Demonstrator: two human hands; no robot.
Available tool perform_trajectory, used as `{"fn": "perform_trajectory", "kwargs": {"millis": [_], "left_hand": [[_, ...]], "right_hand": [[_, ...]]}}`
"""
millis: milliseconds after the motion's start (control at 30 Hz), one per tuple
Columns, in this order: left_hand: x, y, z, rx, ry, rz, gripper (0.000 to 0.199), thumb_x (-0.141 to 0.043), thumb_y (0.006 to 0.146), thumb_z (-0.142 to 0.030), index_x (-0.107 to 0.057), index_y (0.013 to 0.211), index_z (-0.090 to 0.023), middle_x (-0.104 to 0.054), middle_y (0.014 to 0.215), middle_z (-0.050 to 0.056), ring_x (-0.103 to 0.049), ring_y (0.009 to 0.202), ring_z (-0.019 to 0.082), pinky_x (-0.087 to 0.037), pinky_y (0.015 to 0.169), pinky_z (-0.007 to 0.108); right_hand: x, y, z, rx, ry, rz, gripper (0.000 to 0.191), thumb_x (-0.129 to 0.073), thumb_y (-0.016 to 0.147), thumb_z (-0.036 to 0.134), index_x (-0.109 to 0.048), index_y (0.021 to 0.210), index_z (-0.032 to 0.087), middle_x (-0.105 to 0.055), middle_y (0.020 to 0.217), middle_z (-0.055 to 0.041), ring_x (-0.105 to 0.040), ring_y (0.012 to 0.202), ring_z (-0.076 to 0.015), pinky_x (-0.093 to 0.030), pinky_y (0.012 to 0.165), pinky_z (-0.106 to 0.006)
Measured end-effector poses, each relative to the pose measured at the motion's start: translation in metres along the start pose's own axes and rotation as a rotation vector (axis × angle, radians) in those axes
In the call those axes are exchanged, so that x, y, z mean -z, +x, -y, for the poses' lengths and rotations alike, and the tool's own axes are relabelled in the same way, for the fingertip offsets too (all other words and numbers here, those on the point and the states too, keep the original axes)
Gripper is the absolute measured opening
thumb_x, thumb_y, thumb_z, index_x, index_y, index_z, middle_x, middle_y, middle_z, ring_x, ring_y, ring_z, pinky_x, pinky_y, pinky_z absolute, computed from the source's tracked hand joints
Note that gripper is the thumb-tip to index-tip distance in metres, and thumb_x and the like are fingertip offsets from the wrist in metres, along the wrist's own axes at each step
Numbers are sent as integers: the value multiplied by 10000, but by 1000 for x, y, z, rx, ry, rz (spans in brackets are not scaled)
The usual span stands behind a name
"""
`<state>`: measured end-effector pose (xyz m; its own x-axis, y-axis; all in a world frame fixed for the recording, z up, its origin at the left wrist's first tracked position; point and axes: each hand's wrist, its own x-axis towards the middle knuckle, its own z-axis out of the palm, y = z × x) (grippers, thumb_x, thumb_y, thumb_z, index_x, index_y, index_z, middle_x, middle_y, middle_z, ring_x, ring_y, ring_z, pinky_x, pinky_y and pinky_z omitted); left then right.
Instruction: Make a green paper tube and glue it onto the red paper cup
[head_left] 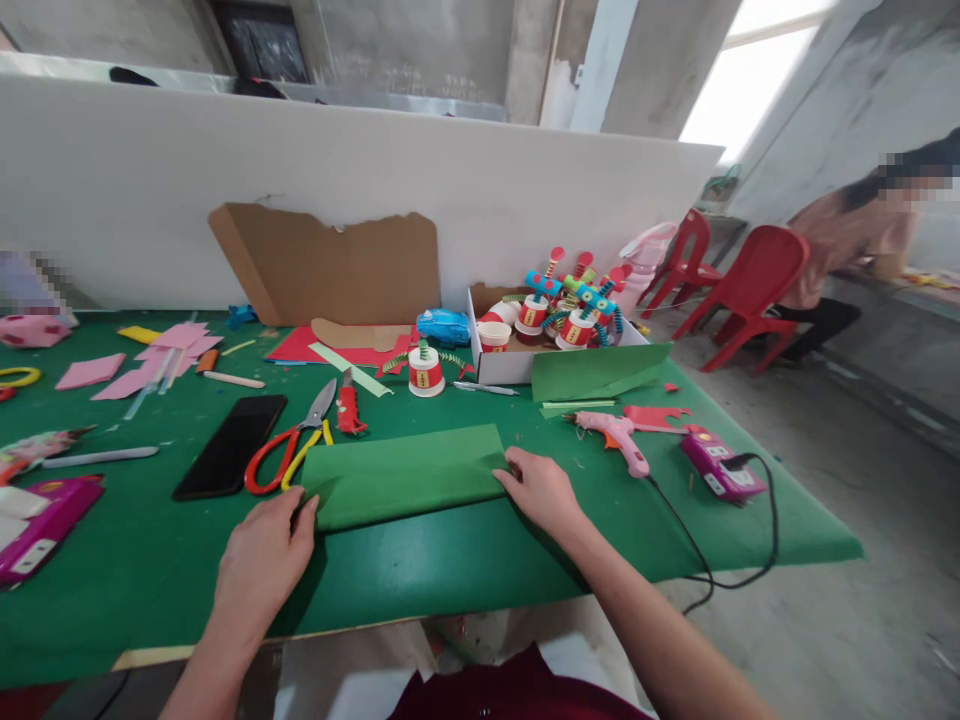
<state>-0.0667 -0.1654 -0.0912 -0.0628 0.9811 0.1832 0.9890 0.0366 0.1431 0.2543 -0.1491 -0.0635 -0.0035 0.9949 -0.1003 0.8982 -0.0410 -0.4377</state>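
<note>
A folded sheet of green paper (409,478) is held level just over the table's front part. My left hand (264,550) pinches its left end, and my right hand (541,488) pinches the right end between thumb and fingers. Behind the paper's left end lie scissors (306,430) with red and yellow handles. A red-wrapped cutter (348,405) rests beside them. Farther back stands a small red and white paper-cup figure (426,370) with green folded arms.
On the green table (457,570) are a black phone (231,445), a pink glue gun (616,436), a purple power strip (721,468) with a cable, and a white box (506,370) of cup figures. A person (847,230) sits at far right.
</note>
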Motion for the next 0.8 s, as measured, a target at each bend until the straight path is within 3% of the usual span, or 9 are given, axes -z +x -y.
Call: {"fn": "perform_trajectory", "kwargs": {"millis": [133, 267, 433, 800], "left_hand": [[10, -8, -15, -1, 190, 65, 424, -284, 932, -311, -670, 927, -137, -697, 908, 150, -616, 858, 307, -465, 660, 400], [14, -13, -23, 15, 255, 55, 404, -295, 942, -298, -655, 1000, -125, -677, 959, 140, -571, 921, 314, -440, 672, 406], [10, -14, -21, 13, 269, 50, 418, -284, 946, -302, -668, 967, -137, -645, 957, 136, -549, 906, 295, -424, 668, 394], [11, -15, -13, -92, 267, -6, 417, -293, 940, -288, -654, 760, -182, -629, 849, 135, -522, 793, 278, -355, 564, 345]], "right_hand": [[-1, -3, 3, -54, -14, -5, 122, -598, 864, 265, -552, 762, 217, -618, 700, 25, -544, 647, -133, -241, 547, -226], [-4, -7, 2, -70, -1, -26, 99, -620, 849, 258, -583, 765, 220, -632, 707, 25, -557, 651, -131, -261, 551, -225], [-5, -8, -2, -38, -22, -83, 177, -630, 847, 274, -576, 694, 203, -627, 753, 9, -549, 675, -124, -286, 565, -231], [-6, -8, -1, -44, -80, -84, 214, -598, 885, 294, -553, 697, 203, -608, 754, 8, -528, 640, -122, -255, 555, -252]]}}
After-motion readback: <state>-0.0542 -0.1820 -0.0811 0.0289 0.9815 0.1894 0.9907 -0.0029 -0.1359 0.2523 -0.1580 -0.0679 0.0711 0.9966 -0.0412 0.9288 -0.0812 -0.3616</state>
